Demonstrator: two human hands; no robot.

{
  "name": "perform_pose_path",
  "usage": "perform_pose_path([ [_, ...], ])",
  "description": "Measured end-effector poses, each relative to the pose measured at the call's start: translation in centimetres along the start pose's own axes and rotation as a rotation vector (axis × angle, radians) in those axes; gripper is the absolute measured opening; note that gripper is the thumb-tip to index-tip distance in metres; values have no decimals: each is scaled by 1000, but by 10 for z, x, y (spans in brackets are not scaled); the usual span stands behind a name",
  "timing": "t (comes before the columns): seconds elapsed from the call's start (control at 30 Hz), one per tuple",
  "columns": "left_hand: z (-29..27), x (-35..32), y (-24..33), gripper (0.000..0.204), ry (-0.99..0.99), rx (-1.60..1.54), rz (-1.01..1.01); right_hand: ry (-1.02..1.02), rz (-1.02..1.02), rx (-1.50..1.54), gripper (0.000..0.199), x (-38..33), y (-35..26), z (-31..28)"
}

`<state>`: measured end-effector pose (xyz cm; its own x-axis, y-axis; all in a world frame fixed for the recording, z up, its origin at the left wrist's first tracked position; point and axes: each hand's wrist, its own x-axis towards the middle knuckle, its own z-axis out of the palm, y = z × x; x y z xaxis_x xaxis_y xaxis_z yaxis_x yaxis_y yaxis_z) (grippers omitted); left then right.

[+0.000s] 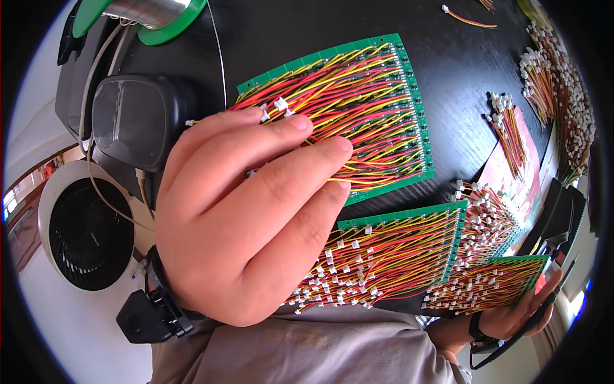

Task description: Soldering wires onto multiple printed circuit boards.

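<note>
My left hand [256, 205] is large in the middle, fingers stretched out and lying across the red and yellow wires of a green circuit board panel [422, 137]. Its thumb is hidden. Many of these wires' white connectors [281, 104] lie beneath or beside the fingers. At the lower right, my right hand [515, 313] holds a thin black soldering iron [549, 299] with its tip pointing up and away and its cable hanging down. Just beside that hand lies a smaller-looking wired panel [492, 281]. Another wired panel [400, 256] sits nearer me, partly behind my left hand.
A spool of solder wire [153, 13] with green flanges stands at the far left, near a dark rounded box [134, 121] and cables. Loose wire bundles [510, 137] and a big connector pile [572, 109] lie along the right. A round white fan [89, 224] is at left.
</note>
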<state>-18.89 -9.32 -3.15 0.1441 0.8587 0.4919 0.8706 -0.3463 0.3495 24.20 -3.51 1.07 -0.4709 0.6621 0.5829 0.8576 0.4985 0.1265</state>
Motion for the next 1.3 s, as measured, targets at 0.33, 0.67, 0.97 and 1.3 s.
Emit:
perform_pose_path([
  [0.33,4,4,4,18,29,-5,-33,78,98,168,40,-5,-1,5],
  [0.67,4,9,9,15,7,29,-79,30,121,142,42,-9,6,-2],
  [0.97,7,10,10,17,-6,18,-90,37,125,109,51,-5,-3,5],
  [1.3,6,12,9,19,-32,6,-115,270,391,587,50,-8,-4,9],
])
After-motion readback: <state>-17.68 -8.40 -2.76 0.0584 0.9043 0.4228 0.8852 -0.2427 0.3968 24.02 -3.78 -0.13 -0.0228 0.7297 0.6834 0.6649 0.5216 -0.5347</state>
